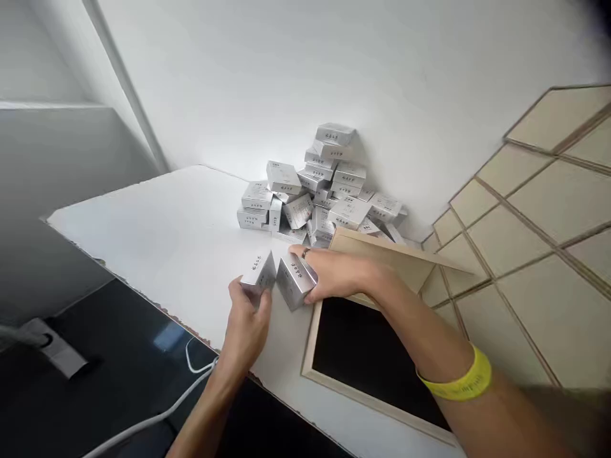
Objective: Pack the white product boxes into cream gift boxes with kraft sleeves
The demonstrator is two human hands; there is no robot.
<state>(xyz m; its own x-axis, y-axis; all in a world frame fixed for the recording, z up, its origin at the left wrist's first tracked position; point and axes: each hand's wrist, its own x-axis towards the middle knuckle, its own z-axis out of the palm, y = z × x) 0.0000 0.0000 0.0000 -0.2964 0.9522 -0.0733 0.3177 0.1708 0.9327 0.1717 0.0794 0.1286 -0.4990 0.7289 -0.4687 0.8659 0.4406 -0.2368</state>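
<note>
Head view, left hand (245, 324) gripping silver box (259, 272)

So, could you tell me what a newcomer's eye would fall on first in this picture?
Probably the heap of silver boxes stacked against the white wall at the back of the table. In front of it, the left hand grips one box and the right hand a second box, beside a wooden tray with a black inside.
</note>
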